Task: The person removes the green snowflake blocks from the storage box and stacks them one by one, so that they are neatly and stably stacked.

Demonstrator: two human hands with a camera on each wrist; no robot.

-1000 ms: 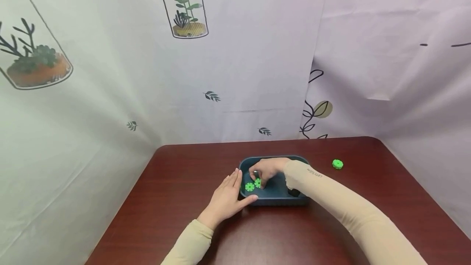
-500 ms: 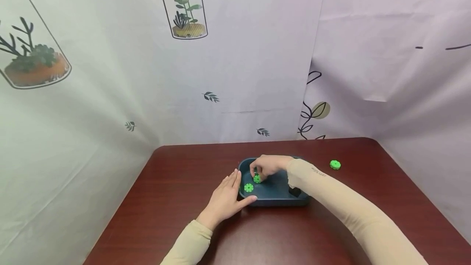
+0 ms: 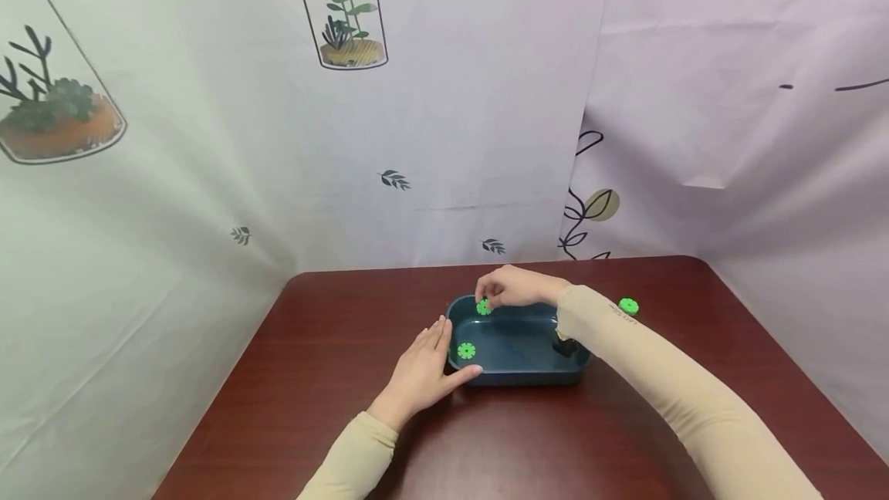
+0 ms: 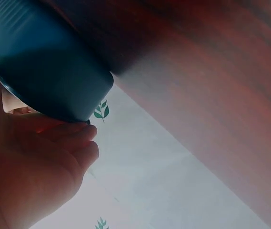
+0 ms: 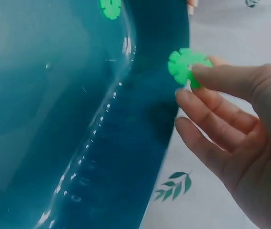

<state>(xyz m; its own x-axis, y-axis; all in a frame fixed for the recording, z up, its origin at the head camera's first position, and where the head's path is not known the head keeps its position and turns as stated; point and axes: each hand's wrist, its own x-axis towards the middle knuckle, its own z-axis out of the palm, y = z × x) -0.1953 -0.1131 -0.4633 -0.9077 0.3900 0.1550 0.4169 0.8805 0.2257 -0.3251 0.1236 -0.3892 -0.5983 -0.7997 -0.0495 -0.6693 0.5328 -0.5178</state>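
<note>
My right hand [image 3: 510,286] pinches a bright green notched plastic disc [image 5: 182,67] between thumb and index finger, above the far left rim of a dark blue rectangular tray [image 3: 524,346]. The other fingers of that hand are bent and hold nothing. Inside the tray near its left end lies a second green disc [image 3: 466,351], flat on the bottom. My left hand [image 3: 420,369] rests against the tray's left end, fingers straight along the rim and thumb at the near left corner. In the left wrist view its fingers touch the tray's outer wall [image 4: 49,62].
A green notched piece [image 3: 628,306], which looks like stacked discs, sits on the brown tabletop [image 3: 333,353] to the right of the tray. Behind the table hangs a pale cloth [image 3: 451,137] printed with plants. The right sleeve [image 3: 667,384] crosses the tray's right end.
My right hand has lifted the green disc from the tray's floor up and away to the far rim. The left hand stays at the tray's left end.
</note>
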